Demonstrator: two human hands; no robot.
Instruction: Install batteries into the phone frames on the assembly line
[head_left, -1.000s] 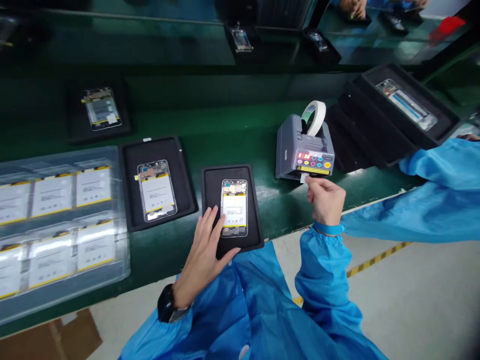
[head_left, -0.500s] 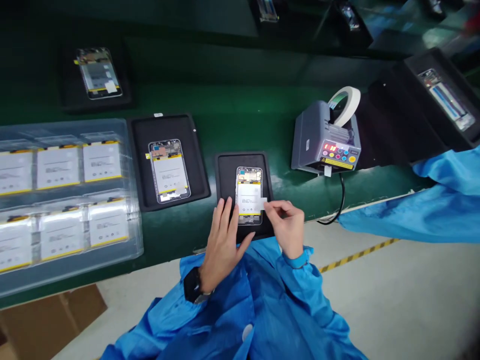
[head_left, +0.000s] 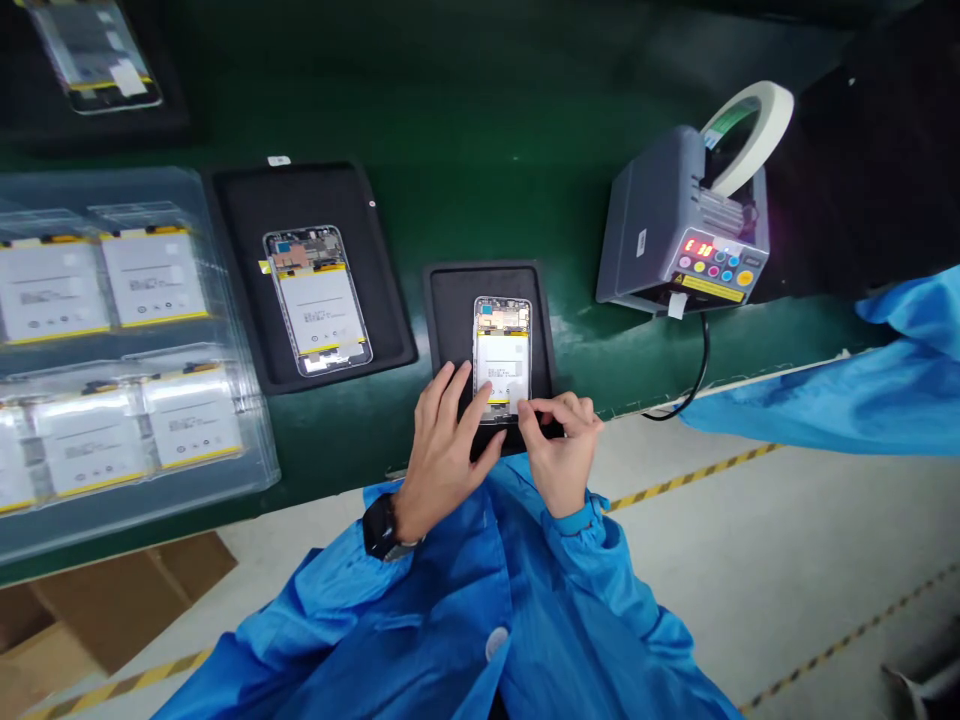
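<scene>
One opened, silver-rimmed phone with a white battery (head_left: 502, 358) lies in a shallow black rectangular tray (head_left: 450, 310). Within the last second, my right hand (head_left: 561, 450) has brought a small whitish tape piece (head_left: 516, 391) from the grey, boxy tape dispenser (head_left: 645, 230) to the phone's lower right edge; I judge this to be the placing stage. Right thumb and forefinger pinch the piece narrowly. My left hand (head_left: 439, 455) spreads its fingers, the forefinger touching the phone's left side.
</scene>
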